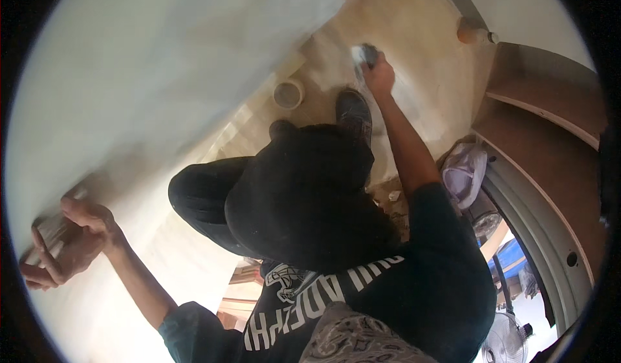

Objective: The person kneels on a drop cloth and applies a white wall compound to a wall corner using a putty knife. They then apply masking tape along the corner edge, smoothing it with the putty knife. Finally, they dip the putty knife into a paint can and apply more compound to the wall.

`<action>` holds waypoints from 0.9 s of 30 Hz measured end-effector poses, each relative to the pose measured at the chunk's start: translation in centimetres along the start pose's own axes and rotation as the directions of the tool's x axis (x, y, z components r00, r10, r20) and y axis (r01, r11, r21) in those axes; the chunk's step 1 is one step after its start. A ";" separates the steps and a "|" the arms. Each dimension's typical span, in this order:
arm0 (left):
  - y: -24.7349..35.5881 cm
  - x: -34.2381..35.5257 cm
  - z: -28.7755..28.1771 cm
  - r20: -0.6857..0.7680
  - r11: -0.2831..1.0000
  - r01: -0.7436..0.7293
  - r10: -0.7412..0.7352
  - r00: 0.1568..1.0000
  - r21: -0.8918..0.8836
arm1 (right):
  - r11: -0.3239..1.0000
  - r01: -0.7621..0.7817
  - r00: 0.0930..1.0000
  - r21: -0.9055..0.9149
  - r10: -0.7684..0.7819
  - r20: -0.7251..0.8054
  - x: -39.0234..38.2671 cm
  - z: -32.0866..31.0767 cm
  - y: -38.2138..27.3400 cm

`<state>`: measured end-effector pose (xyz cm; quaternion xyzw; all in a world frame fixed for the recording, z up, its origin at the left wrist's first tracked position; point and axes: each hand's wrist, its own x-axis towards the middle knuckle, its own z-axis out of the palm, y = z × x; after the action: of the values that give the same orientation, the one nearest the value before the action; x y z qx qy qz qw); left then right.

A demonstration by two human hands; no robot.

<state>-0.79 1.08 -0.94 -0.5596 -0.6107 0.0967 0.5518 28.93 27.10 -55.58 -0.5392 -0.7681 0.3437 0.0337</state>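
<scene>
At the lower left, my left hand (68, 246) rests against the pale wall surface (149, 53), fingers apart and bent. Toward the top, beyond my knee, my right hand (378, 72) is closed on a small grey-and-white block (366, 56), held low over the beige floor (427, 53); the block's exact kind is blurred. A round white container (288, 94) stands to the left of my dark shoe (352, 111), by the foot of the wall.
Brown wooden shelves (537, 104) line the right side. A light purple bag (462, 175) lies below them. An orange-brown bottle (471, 32) stands by the far skirting. A fan (501, 337) and blue material (514, 259) show through an opening at the lower right.
</scene>
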 end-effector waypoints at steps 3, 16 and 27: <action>-0.5 0.8 0.2 -0.015 1.000 -0.008 0.008 1.000 -0.021 | 0.977 0.206 0.975 -0.053 -0.200 0.099 2.2 0.0 -2.5; -1.1 -0.8 -0.9 -0.048 0.997 0.072 -0.072 0.996 0.002 | 0.549 0.737 0.667 -0.395 -0.492 0.560 -1.9 -3.0 -5.7; -0.9 -2.9 1.0 -0.083 0.994 0.087 -0.081 0.993 0.070 | 0.742 0.599 0.800 -0.300 -0.535 0.272 -17.3 -4.8 8.3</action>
<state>-2.79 -0.98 -2.27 -0.5161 -0.6073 0.0736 0.5996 44.79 16.22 -51.09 -0.2442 -0.9464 0.2093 -0.0306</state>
